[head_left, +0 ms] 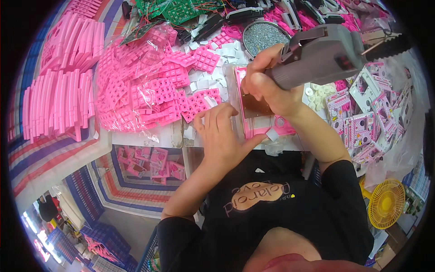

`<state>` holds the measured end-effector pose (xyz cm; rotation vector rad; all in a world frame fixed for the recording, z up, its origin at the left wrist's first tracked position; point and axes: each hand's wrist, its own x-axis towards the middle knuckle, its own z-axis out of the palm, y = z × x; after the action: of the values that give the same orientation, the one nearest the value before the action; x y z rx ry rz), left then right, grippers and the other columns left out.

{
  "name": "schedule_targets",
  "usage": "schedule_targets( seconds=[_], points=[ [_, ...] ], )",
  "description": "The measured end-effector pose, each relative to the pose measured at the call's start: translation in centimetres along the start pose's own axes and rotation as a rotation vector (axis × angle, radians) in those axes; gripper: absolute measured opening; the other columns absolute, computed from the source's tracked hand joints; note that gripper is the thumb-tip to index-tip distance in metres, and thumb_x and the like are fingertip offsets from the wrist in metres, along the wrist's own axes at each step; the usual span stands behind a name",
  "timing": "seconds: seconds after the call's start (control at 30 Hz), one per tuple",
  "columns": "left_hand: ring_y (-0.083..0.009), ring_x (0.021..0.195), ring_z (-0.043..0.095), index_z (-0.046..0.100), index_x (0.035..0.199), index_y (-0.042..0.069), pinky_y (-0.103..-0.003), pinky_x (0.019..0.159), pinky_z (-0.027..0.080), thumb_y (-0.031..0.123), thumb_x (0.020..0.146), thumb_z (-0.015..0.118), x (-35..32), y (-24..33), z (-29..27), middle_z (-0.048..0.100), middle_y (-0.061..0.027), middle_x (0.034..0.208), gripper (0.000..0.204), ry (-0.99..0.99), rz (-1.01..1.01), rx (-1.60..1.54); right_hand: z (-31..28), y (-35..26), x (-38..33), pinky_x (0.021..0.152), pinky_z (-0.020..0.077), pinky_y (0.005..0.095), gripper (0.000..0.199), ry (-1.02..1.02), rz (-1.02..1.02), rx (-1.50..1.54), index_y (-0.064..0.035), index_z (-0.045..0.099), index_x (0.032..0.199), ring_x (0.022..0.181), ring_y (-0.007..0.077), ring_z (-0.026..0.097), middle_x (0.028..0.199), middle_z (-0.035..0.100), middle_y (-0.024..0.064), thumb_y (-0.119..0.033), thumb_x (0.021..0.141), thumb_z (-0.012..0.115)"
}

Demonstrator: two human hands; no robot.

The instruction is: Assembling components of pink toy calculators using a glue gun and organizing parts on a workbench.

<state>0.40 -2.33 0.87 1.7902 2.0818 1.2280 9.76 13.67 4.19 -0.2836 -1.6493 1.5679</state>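
Observation:
My right hand (276, 90) is wrapped round a dark grey electric screwdriver (319, 59), its cord trailing off to the right. Beneath that hand lies a pink plastic casing (285, 130) with a brown circuit board (256, 109) set in it. The screwdriver's tip is hidden by my fingers. My left hand (219, 136) steadies the casing at its near left corner, fingers along the left edge and thumb at the near edge. A small white piece (272, 134) sits by that thumb on the casing.
Bagged pink button pads (140, 95) and stacked pink panels (59, 104) lie left. White pieces (204, 81), green circuit boards (181, 11) and a round tin of screws (265, 38) are farther back. Printed faceplates (362, 122) and a yellow fan (386, 204) are right.

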Motion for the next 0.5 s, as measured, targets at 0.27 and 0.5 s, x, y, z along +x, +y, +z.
schedule_targets(
  seconds=[0.27, 0.5],
  points=[
    [-0.025, 0.101, 0.056, 0.061, 0.099, 0.014, -0.046, 0.092, 0.032, 0.033, 0.068, 0.089, -0.8, 0.9, 0.2, 0.059, -0.0044, 0.107, 0.045, -0.15, 0.149, -0.035, 0.8, 0.4, -0.1, 0.062, 0.0498, 0.0276, 0.016, 0.006, -0.047, -0.12, -0.0022, 0.06, 0.095, 0.07, 0.0113, 0.062, 0.082, 0.064, 0.0041, 0.003, 0.086, 0.072],
    [-0.0242, 0.101, 0.055, 0.065, 0.092, 0.013, -0.051, 0.093, 0.033, 0.028, 0.073, 0.082, 0.5, 3.5, 3.0, 0.06, -0.0032, 0.098, 0.03, -0.328, 0.202, 0.097, -0.7, -0.6, 1.3, 0.058, 0.0479, 0.0271, 0.02, 0.0, 0.114, 0.007, -0.0012, 0.06, 0.104, 0.067, 0.0116, 0.061, 0.08, 0.063, 0.0044, 0.001, 0.087, 0.072]
  ],
)
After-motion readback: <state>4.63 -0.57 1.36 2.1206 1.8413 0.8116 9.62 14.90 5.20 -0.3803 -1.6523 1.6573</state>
